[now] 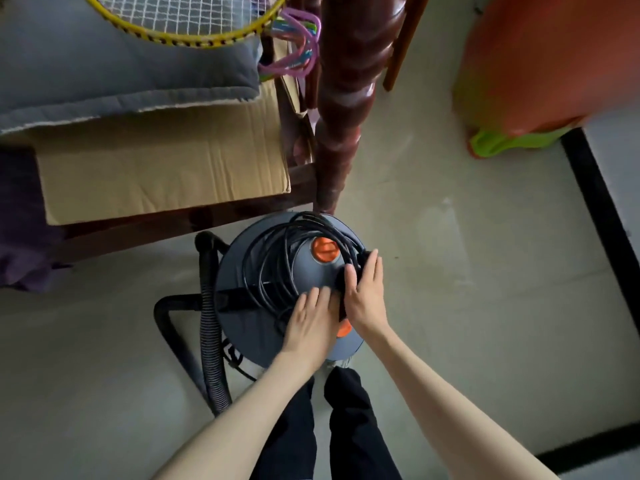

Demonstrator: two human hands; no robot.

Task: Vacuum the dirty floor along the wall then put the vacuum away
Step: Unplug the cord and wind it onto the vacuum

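While the vacuum (pixel 277 292) stood beside the bedpost (pixel 346 98), the left hand (pixel 310 320) lay flat on its coiled cord (pixel 277 258); the right hand (pixel 365 294) gripped the black handle (pixel 239 294).

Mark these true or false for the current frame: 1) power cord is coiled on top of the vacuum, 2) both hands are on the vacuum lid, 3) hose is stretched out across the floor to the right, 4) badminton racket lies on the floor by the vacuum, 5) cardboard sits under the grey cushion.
1) True. The black cord lies looped on the vacuum lid.
2) True. The left hand and right hand both rest on the lid, at the cord.
3) False. The hose hangs beside the vacuum on its left.
4) False. The racket lies up on the grey cushion.
5) True. The cardboard shows beneath the cushion.
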